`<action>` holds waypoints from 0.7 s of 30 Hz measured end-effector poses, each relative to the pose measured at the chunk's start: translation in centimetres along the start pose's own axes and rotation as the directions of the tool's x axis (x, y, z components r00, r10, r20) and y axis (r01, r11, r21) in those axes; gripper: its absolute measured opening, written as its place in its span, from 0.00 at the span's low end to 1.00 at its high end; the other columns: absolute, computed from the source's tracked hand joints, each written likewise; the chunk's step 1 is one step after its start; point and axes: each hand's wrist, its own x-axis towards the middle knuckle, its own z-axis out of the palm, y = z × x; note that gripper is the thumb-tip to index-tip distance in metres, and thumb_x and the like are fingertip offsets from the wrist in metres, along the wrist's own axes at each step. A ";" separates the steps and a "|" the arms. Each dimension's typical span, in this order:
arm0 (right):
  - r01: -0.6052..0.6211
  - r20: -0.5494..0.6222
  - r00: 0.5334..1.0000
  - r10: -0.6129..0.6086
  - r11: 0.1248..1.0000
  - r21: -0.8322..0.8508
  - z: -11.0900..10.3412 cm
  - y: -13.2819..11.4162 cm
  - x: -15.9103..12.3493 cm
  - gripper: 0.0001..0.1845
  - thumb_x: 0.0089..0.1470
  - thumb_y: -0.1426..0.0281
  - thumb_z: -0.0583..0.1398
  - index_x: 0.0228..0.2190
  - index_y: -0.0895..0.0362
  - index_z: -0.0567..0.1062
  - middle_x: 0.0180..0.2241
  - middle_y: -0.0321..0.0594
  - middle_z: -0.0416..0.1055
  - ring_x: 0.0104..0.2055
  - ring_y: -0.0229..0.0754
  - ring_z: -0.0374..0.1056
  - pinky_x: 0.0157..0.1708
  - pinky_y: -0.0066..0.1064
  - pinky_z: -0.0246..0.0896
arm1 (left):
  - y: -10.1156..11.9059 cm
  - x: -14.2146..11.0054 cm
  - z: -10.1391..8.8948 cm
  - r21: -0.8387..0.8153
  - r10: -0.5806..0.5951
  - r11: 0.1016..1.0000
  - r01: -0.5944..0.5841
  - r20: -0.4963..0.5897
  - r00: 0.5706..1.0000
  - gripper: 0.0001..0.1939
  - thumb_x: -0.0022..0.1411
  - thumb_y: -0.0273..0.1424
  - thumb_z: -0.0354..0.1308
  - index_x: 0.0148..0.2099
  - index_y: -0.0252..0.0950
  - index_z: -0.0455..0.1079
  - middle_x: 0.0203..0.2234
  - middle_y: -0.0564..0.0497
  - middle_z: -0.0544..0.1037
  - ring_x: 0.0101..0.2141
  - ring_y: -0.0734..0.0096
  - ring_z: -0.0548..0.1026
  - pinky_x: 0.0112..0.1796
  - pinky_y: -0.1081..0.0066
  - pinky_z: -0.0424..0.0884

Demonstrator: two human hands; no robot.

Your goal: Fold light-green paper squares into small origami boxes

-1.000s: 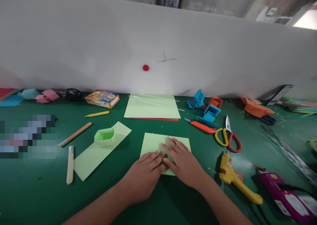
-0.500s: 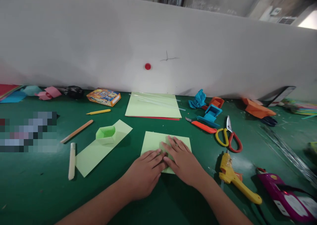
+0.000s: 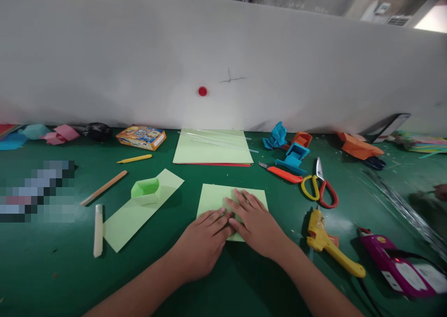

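Observation:
A pale green sheet of paper (image 3: 213, 197) lies flat on the green table in front of me. My left hand (image 3: 207, 242) rests on its near left part, fingers stretched out and pointing right. Across its right half lies my right hand (image 3: 253, 224), also flat, with the fingers pointing away from me. The fingertips of the two hands meet near the sheet's middle and hide part of it. To the left, a small folded green paper box (image 3: 145, 192) stands on a pale green paper strip (image 3: 134, 224).
At the back lies a stack of paper (image 3: 213, 151) with clear glue sticks. A cutter (image 3: 284, 173), scissors (image 3: 319, 186), a yellow glue gun (image 3: 326, 245) and a purple power strip (image 3: 394, 263) are on the right. A pencil-like stick (image 3: 104, 187) and a snack box (image 3: 141, 137) are left.
Both hands stay flat on the sheet, almost unmoved. The view has shifted slightly, and a dark shape, perhaps another person's hand, has appeared at the right edge.

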 end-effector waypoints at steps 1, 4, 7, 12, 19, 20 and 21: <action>-0.002 0.002 1.000 0.002 1.000 -0.001 0.0 0.0 0.0 0.30 0.70 0.59 0.50 0.69 0.49 0.59 0.73 0.44 0.44 0.74 0.55 0.40 0.70 0.52 0.44 | 0.0 0.0 0.0 -0.002 0.000 1.000 0.000 -0.005 1.000 0.22 0.73 0.30 0.47 0.66 0.39 0.66 0.65 0.46 0.69 0.65 0.55 0.64 0.64 0.54 0.60; -0.002 0.006 1.000 0.002 1.000 0.002 -0.1 0.0 0.0 0.30 0.70 0.60 0.50 0.69 0.50 0.59 0.73 0.45 0.43 0.75 0.55 0.40 0.70 0.52 0.43 | -0.1 -0.1 0.1 -0.003 0.000 1.000 0.000 -0.001 1.000 0.22 0.74 0.31 0.47 0.66 0.39 0.66 0.65 0.47 0.69 0.65 0.56 0.64 0.65 0.54 0.60; 0.001 -0.005 1.000 0.000 1.000 0.016 0.0 0.1 0.0 0.30 0.70 0.59 0.50 0.69 0.50 0.59 0.73 0.44 0.44 0.75 0.54 0.40 0.70 0.52 0.43 | -0.2 -0.1 0.1 0.002 0.002 1.000 -0.002 0.005 1.000 0.22 0.74 0.31 0.47 0.66 0.39 0.66 0.65 0.47 0.69 0.65 0.56 0.64 0.64 0.54 0.61; 0.001 -0.014 1.000 -0.001 0.999 0.035 0.1 0.2 -0.1 0.29 0.70 0.59 0.50 0.69 0.49 0.59 0.74 0.43 0.43 0.75 0.53 0.39 0.70 0.51 0.43 | -0.2 -0.1 0.2 -0.004 0.012 1.000 -0.012 -0.016 1.000 0.21 0.73 0.31 0.48 0.65 0.38 0.67 0.64 0.46 0.70 0.65 0.56 0.64 0.65 0.54 0.60; 0.004 -0.009 1.000 -0.004 0.999 0.034 -0.1 0.0 -0.1 0.29 0.70 0.59 0.50 0.69 0.50 0.60 0.73 0.44 0.43 0.75 0.53 0.39 0.71 0.51 0.42 | -0.2 0.0 -0.1 0.004 0.014 1.000 -0.014 -0.005 1.000 0.21 0.73 0.30 0.47 0.64 0.38 0.68 0.64 0.46 0.70 0.65 0.56 0.65 0.65 0.54 0.61; 0.003 -0.008 1.000 -0.003 0.999 0.033 -0.1 0.0 -0.1 0.29 0.70 0.59 0.49 0.69 0.50 0.59 0.74 0.44 0.43 0.75 0.53 0.39 0.71 0.51 0.42 | -0.2 0.0 -0.1 0.006 0.014 1.000 -0.014 -0.005 1.000 0.21 0.74 0.30 0.47 0.64 0.38 0.68 0.64 0.46 0.70 0.65 0.56 0.65 0.65 0.54 0.61; 0.003 -0.007 1.000 -0.003 0.999 0.033 -0.1 0.1 -0.1 0.29 0.70 0.58 0.49 0.69 0.49 0.59 0.74 0.44 0.43 0.75 0.53 0.39 0.71 0.51 0.42 | -0.2 0.0 -0.1 0.009 0.013 1.000 -0.013 -0.005 1.000 0.21 0.74 0.30 0.47 0.64 0.38 0.67 0.64 0.46 0.70 0.65 0.56 0.65 0.64 0.54 0.61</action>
